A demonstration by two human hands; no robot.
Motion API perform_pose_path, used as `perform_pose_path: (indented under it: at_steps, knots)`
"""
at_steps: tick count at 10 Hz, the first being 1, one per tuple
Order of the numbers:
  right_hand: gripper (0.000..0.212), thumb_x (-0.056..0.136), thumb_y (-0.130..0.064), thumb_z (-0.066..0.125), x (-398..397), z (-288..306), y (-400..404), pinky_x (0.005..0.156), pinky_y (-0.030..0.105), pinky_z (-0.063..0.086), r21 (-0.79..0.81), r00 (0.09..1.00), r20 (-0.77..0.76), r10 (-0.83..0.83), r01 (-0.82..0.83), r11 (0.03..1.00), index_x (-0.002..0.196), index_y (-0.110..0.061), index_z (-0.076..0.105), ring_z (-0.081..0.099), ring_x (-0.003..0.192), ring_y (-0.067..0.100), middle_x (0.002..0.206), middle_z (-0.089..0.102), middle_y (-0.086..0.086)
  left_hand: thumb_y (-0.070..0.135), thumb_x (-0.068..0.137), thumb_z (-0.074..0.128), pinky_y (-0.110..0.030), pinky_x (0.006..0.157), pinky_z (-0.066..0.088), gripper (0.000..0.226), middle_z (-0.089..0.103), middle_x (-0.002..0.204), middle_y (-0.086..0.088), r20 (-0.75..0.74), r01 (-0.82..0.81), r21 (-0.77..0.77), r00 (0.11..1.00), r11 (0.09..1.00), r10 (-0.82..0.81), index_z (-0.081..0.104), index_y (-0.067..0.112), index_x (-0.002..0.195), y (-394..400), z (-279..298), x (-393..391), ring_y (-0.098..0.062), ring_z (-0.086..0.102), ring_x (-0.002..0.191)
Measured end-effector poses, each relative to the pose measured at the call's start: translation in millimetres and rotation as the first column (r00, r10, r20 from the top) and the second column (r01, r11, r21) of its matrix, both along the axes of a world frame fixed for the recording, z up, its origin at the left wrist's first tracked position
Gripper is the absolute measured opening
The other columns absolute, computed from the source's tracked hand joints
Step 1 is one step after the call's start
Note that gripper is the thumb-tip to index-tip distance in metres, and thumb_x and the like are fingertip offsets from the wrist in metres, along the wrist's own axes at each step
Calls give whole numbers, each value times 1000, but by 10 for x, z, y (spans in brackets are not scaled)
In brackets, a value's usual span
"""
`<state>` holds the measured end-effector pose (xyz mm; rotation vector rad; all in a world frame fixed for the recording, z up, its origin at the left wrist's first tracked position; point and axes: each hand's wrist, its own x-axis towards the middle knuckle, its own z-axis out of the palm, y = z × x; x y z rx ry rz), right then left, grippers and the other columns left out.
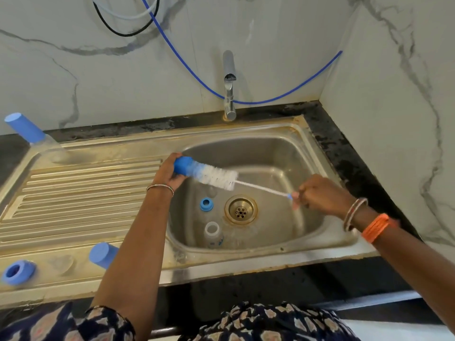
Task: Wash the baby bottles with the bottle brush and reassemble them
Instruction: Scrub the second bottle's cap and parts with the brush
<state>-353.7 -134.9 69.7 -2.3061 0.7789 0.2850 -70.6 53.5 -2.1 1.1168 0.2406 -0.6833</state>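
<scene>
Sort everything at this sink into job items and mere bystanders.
Job: left hand gripping blue cap; right hand holding bottle brush; blue ring and bottle in sink; bottle parts on drainboard.
Bystanders: tap, blue hose.

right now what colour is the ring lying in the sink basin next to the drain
Blue. The ring shows best in the head view, left of the drain.

Left hand (167, 174) grips cap (183, 165); right hand (317, 193) holds brush (216, 175).

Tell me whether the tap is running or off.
Off. No stream falls from the tap spout into the sink, though the basin looks wet near the drain.
</scene>
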Motion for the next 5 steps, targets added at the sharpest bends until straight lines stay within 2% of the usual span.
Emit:
perform_pose_path:
  at_steps: [1, 2, 3, 4, 5]
  knots:
    - [36, 101, -25, 40, -2, -24, -84, 35, 17, 25, 610, 988, -116, -106, 155, 777, 77, -6, 60, 28, 33, 5, 47, 38, -4, 12, 92, 51, -28, 57, 57, 12, 57, 75, -7, -27, -30, -148, 999, 989, 26, 52, 9, 81, 38, -19, 3, -18, 57, 74]
    - [20, 93, -25, 58, -56, -150, -45, 51, 22, 38, -141, 993, 118, 1, 16, 990, 78, -23, 71, 57, 56, 14, 58, 57, -8, 15, 91, 52, -31, 61, 56, 8, 56, 84, -9, -35, -1, -99, 999, 995, -3, 52, 10, 86, 33, -48, 27, -20, 58, 77]
    - [15, 75, -8, 75, -47, -214, -42, 60, 30, 41, -751, 897, 356, 262, 108, 651, 85, -20, 76, 60, 62, 27, 66, 63, 1, 20, 90, 58, -37, 64, 51, 8, 55, 90, -10, -88, 99, 95, 992, 991, -91, 53, 14, 88, 2, -60, 4, -23, 58, 80]
    - [26, 65, 1, 75, -29, -264, -36, 65, 33, 39, -874, 834, 374, 407, 169, 455, 84, -16, 75, 59, 63, 27, 67, 64, 1, 16, 89, 60, -32, 57, 57, 10, 53, 85, -10, -105, 88, 147, 992, 985, -72, 51, 13, 85, -22, -93, -31, -22, 56, 75]
    - [10, 82, -13, 64, 37, -84, 18, 57, 27, 39, -478, 980, 181, 83, 14, 878, 73, -15, 67, 54, 57, 19, 63, 57, 1, 14, 89, 59, -27, 51, 56, 13, 53, 77, -6, -92, 55, 38, 994, 998, -51, 51, 10, 79, -18, -110, -48, -17, 58, 66]
